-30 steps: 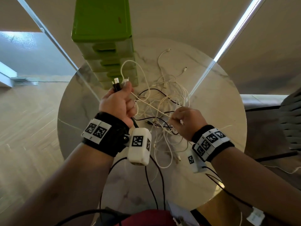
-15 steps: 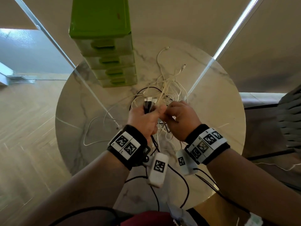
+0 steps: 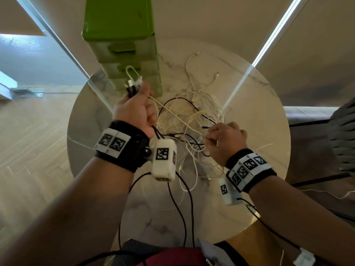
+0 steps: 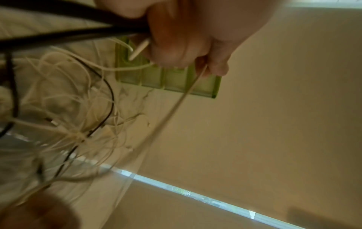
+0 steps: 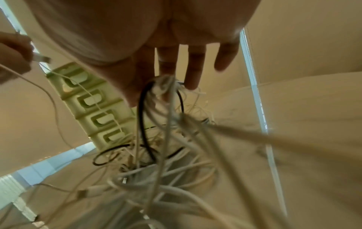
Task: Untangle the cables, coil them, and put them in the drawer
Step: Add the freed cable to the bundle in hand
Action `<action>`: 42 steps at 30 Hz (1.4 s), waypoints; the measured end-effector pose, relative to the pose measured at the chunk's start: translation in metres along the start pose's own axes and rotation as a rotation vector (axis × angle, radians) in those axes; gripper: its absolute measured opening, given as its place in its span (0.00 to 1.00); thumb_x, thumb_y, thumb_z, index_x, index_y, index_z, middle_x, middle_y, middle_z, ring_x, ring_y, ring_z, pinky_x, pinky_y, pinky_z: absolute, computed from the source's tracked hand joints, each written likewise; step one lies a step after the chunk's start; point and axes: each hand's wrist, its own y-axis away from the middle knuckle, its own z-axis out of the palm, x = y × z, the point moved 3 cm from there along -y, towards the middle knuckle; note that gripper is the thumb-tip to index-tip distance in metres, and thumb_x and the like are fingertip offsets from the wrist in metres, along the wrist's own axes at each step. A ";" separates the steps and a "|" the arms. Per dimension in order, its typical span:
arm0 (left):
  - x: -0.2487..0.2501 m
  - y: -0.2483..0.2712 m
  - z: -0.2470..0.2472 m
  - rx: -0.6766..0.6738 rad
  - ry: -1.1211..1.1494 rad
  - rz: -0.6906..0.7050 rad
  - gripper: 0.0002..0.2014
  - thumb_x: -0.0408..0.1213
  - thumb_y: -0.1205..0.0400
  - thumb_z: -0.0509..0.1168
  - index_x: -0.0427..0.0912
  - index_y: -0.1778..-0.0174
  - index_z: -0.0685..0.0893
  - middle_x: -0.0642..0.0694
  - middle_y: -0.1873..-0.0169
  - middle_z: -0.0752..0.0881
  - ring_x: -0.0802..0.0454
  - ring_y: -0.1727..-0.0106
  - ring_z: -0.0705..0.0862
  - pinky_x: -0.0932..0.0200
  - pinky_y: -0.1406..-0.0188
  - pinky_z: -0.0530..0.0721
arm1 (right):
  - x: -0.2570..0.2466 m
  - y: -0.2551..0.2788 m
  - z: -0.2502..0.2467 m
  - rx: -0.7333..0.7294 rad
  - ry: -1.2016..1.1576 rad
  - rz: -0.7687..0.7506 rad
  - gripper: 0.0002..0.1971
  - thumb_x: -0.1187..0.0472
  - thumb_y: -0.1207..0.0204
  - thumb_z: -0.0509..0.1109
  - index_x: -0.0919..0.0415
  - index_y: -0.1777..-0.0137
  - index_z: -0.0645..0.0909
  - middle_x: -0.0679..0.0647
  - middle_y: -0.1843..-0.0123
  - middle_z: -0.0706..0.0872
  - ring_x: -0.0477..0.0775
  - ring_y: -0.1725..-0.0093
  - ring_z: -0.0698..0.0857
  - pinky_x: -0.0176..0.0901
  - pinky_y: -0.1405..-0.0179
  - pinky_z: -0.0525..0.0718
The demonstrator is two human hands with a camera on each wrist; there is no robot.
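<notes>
A tangle of white and black cables [image 3: 194,120] [image 5: 156,167] lies in the middle of the round marble table [image 3: 265,104]. My left hand [image 3: 134,110] [image 4: 188,46] is raised in front of the green drawer unit [image 3: 123,47] and grips a bundle of cable ends [image 3: 133,84], black and white, with plugs sticking out above the fist. A white cable [image 3: 176,117] [image 4: 176,105] runs taut from it to my right hand [image 3: 224,139], which pinches a knot of strands [image 5: 164,86] above the heap, its other fingers straight.
The green drawer unit [image 5: 94,105] stands at the table's far edge with all its drawers closed. Loose white cable ends [image 3: 197,53] trail toward the back of the table. A grey chair [image 3: 343,135] is at the right. Wood floor lies to the left.
My left hand has pulled up and away to the left from the right hand, drawing the white cable taut. My right hand has moved slightly right and stays over the heap.
</notes>
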 end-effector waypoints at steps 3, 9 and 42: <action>-0.022 0.017 0.005 -0.056 -0.105 -0.056 0.19 0.53 0.31 0.78 0.42 0.59 0.82 0.53 0.79 0.70 0.57 0.81 0.65 0.61 0.85 0.63 | -0.015 -0.006 0.000 -0.020 -0.039 -0.002 0.08 0.48 0.21 0.70 0.45 0.55 0.90 0.38 0.48 0.84 0.53 0.41 0.73 0.52 0.42 0.64; -0.061 0.035 0.008 -0.304 -0.595 -0.063 0.17 0.46 0.34 0.83 0.44 0.58 0.86 0.51 0.75 0.81 0.55 0.79 0.72 0.61 0.82 0.70 | -0.033 -0.002 -0.011 -0.035 -0.341 -0.096 0.06 0.56 0.21 0.73 0.52 0.59 0.89 0.33 0.68 0.78 0.45 0.62 0.81 0.47 0.54 0.82; -0.069 0.115 0.139 -0.823 -0.231 -0.473 0.18 0.40 0.31 0.60 0.51 0.73 0.53 0.52 0.82 0.52 0.56 0.87 0.51 0.72 0.82 0.52 | 0.104 0.116 -0.098 -0.168 0.172 0.731 0.19 0.50 0.31 0.68 0.57 0.42 0.80 0.56 0.39 0.83 0.65 0.38 0.81 0.59 0.38 0.79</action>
